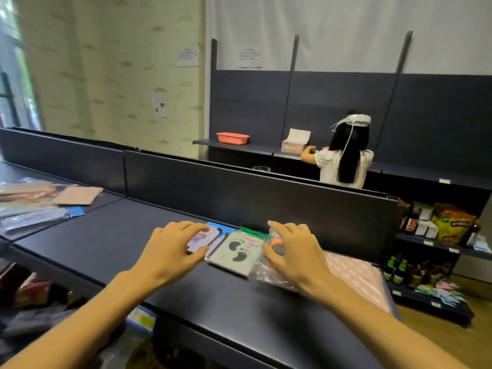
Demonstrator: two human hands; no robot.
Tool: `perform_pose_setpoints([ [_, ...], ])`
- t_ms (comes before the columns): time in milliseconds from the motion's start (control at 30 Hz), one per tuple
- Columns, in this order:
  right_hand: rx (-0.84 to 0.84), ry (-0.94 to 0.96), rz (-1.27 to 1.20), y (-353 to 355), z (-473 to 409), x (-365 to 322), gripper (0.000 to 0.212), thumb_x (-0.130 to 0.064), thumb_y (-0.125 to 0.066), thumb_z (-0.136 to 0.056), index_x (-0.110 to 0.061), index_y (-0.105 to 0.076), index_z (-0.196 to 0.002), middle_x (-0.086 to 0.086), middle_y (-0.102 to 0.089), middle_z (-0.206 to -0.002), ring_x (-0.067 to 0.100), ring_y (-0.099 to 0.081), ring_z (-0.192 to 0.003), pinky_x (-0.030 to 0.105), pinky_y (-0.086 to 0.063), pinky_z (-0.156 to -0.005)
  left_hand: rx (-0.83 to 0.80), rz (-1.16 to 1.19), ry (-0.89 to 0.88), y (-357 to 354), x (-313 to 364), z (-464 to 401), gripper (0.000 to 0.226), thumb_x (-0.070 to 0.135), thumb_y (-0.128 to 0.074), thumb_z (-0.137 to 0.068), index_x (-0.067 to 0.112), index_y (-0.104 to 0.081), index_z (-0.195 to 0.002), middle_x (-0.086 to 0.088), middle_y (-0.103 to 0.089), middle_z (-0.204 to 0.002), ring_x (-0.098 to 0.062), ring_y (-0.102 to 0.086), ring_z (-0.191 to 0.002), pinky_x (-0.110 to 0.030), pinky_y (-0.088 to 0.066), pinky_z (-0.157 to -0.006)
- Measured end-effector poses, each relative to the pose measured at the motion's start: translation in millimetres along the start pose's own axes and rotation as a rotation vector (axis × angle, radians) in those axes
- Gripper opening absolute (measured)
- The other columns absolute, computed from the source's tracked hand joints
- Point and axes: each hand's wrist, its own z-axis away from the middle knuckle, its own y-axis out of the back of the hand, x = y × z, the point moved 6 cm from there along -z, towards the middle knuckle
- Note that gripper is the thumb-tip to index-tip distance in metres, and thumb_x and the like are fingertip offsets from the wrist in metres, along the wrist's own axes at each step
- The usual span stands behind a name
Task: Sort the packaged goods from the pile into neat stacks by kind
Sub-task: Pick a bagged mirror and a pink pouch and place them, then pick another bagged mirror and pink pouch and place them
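On the dark shelf top [106,235] three small packets lie side by side against the back panel. A pale green packet with black footprints and a green header [238,250] lies in the middle. My left hand [175,249] rests with spread fingers on a blue-headed packet [210,233] to its left. My right hand [292,251] rests on a clear packet with orange and black contents [274,242] to its right. A pink patterned flat pack [356,275] lies further right. The loose pile of packets [37,203] lies at the far left.
A dark back panel [266,198] rises right behind the packets. Beyond it a person in white stands at a far shelf with a red basket [233,137] and a tissue box [294,145]. Shelves with bottles and bags [436,235] stand at right. Goods fill the lower shelf at bottom left.
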Motion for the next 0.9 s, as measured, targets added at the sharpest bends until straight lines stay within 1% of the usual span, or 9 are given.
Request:
perform_pose_setpoints([
  [100, -0.040, 0.068, -0.024, -15.7, -13.6, -44.9, 0.058, -0.048, -0.049, -0.090, -0.029, -0.039, -0.143, -0.004, -0.055, -0.128, 0.020, -0.044, -0.114, 0.034, -0.036, -0.097, 0.008, -0.043, 0.024, 24.2, -36.6, 9.9, 0.063, 0.065, -0.033, -0.073, 0.034, -0.058, -0.121, 0.009, -0.062, -0.123, -0.020, -0.057, -0.112, -0.041, -0.046, -0.093],
  [233, -0.066, 0.117, -0.032, -32.2, -31.2, -103.2, 0.058, -0.049, -0.046, -0.091, -0.030, -0.034, -0.145, -0.004, -0.054, -0.130, 0.018, -0.043, -0.115, 0.034, -0.039, -0.097, 0.015, -0.073, 0.044, 52.3, -86.0, 25.6, 0.065, 0.064, -0.033, -0.072, 0.031, -0.059, -0.122, 0.006, -0.062, -0.124, -0.021, -0.057, -0.114, -0.044, -0.045, -0.095],
  [433, -0.050, 0.170, -0.048, -55.6, -48.6, -204.0, 0.056, -0.048, -0.046, -0.092, -0.027, -0.038, -0.143, -0.001, -0.056, -0.127, 0.021, -0.045, -0.112, 0.034, -0.040, -0.094, -0.024, -0.117, 0.074, 93.9, -169.8, 49.5, 0.066, 0.065, -0.029, -0.072, 0.034, -0.055, -0.124, 0.010, -0.059, -0.127, -0.016, -0.053, -0.117, -0.041, -0.043, -0.098],
  [600, -0.084, 0.195, -0.028, -89.8, -60.8, -279.1, 0.056, -0.049, -0.045, -0.092, -0.026, -0.037, -0.143, 0.000, -0.055, -0.126, 0.022, -0.045, -0.113, 0.034, -0.041, -0.092, -0.006, -0.104, 0.086, 127.2, -241.1, 71.4, 0.064, 0.065, -0.032, -0.071, 0.032, -0.059, -0.120, 0.007, -0.062, -0.124, -0.020, -0.056, -0.114, -0.044, -0.045, -0.097],
  [733, -0.107, 0.196, -0.042, -116.4, -74.6, -329.3, 0.058, -0.048, -0.046, -0.092, -0.026, -0.035, -0.145, 0.000, -0.053, -0.130, 0.022, -0.044, -0.117, 0.033, -0.041, -0.093, -0.026, -0.139, 0.106, 143.6, -297.7, 87.7, 0.066, 0.067, -0.029, -0.071, 0.035, -0.058, -0.120, 0.009, -0.062, -0.124, -0.018, -0.057, -0.114, -0.040, -0.045, -0.095],
  [900, -0.157, 0.200, -0.047, -146.2, -95.6, -374.6, 0.059, -0.047, -0.046, -0.093, -0.027, -0.031, -0.146, 0.001, -0.051, -0.131, 0.023, -0.042, -0.122, 0.035, -0.042, -0.095, -0.053, -0.110, 0.135, 150.5, -354.0, 89.9, 0.070, 0.069, -0.025, -0.068, 0.037, -0.056, -0.122, 0.011, -0.059, -0.128, -0.015, -0.052, -0.120, -0.039, -0.044, -0.098],
])
